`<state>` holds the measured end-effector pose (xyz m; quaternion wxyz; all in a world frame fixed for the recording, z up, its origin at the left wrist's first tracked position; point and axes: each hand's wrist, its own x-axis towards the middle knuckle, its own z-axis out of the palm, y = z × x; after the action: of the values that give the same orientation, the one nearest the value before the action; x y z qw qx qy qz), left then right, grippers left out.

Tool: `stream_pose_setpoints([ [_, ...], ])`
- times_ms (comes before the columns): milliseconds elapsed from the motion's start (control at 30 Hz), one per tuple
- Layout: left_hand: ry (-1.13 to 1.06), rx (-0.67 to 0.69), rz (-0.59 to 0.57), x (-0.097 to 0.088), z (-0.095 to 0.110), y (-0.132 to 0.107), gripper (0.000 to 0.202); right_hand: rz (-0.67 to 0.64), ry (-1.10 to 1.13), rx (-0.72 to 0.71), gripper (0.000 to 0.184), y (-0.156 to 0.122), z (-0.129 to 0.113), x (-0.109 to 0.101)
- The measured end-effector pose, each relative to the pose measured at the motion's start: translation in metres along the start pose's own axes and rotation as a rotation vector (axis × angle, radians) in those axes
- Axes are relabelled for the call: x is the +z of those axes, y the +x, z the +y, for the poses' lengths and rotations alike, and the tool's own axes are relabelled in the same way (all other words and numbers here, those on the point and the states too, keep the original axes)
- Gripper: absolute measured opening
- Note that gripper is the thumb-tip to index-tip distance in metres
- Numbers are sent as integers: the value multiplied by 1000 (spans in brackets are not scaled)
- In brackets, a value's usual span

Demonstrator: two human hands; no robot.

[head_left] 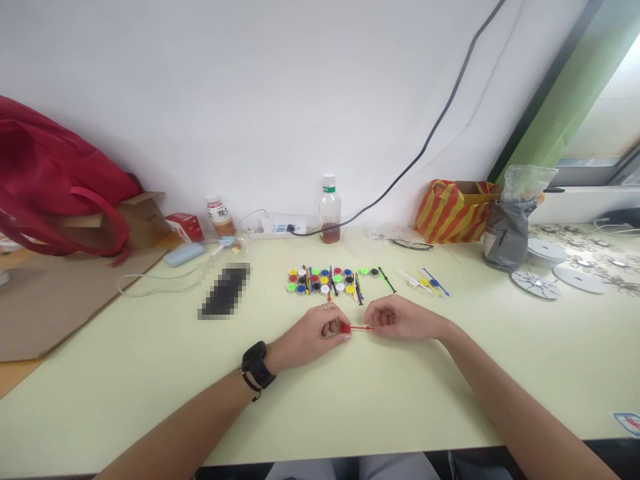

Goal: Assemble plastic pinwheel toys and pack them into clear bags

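Observation:
My left hand (320, 333), with a black watch on its wrist, pinches a small red round piece (345, 328) just above the table. From that piece a thin red arrow-tipped stick (360, 327) runs to the right. At its pointed end, the curled fingers of my right hand (397, 318) close on the tip; the exact contact is partly hidden. Beyond both hands lie rows of small coloured discs (315, 279) with coloured arrow sticks laid among them. Farther right are a black arrow stick (387, 280) and a blue arrow stick (436, 283) with discs beside it.
A pixelated dark object (223, 291) lies left of the discs. Against the wall stand a bottle (330, 210), a power strip (280, 225) and a striped bag (447, 210). Grey round plates (536, 285) sit at the right; a red bag (60, 173) fills the far left.

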<state>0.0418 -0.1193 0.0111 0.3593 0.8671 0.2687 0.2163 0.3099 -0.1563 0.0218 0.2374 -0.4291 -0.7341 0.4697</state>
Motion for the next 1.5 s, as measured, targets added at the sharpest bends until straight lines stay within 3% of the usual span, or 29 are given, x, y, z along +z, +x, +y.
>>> stream_pose_setpoints([
  [233, -242, -108, 19, 1, -6, 2, 26, -3, 43, -52, 27, 5, -7, 13],
  [467, -433, -171, 104, 3, -16, 6, 33, 271, 9, -94, 24, 5, -10, 6],
  [667, -513, -147, 124, -1, -14, 5, 52, 218, 411, -36, 29, 5, -14, 12],
  [800, -508, -100, 111, -3, -7, 4, 56, 238, 518, -28, 34, 13, -13, 25],
  [1067, -465, -59, 153, 3, -7, 7, 37, 348, 448, -44, 32, 26, -3, 42],
  [1267, -409, -46, 181, 2, -8, 7, 29, 353, 438, -54, 23, 26, -5, 43],
  [1500, -299, 5, 205, 1, -6, 6, 20, 390, 372, -47, 30, 26, -1, 39],
])
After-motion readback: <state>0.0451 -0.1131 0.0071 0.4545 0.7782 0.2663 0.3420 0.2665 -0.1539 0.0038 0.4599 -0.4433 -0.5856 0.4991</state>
